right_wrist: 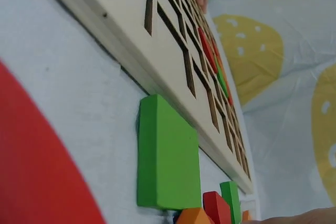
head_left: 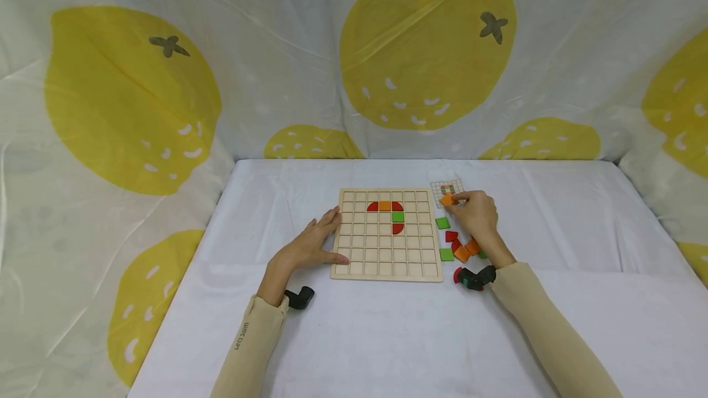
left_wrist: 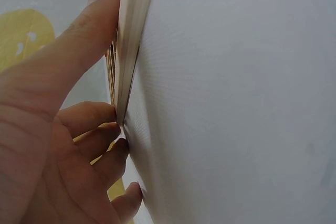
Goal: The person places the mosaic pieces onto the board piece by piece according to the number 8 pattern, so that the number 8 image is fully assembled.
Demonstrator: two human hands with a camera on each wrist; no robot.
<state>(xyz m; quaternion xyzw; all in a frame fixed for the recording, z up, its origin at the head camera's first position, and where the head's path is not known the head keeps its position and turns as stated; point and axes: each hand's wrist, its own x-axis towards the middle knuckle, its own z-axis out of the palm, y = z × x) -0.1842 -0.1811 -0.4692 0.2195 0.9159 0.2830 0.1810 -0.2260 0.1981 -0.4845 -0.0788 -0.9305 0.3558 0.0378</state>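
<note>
A square wooden grid board lies flat on the white cloth. In its upper cells sit an orange square, a green square and red quarter-round tiles. My left hand rests at the board's left edge with its fingers spread. Its thumb lies along the board's upper side in the left wrist view. Beyond the board's upper right corner, my right hand pinches an orange square tile between thumb and fingertips. That tile overlaps a small printed pattern card in the head view.
Loose green tiles, red tiles and orange tiles lie right of the board, below my right hand. A green tile stands out close to the board's edge. Lemon-print cloth hangs behind.
</note>
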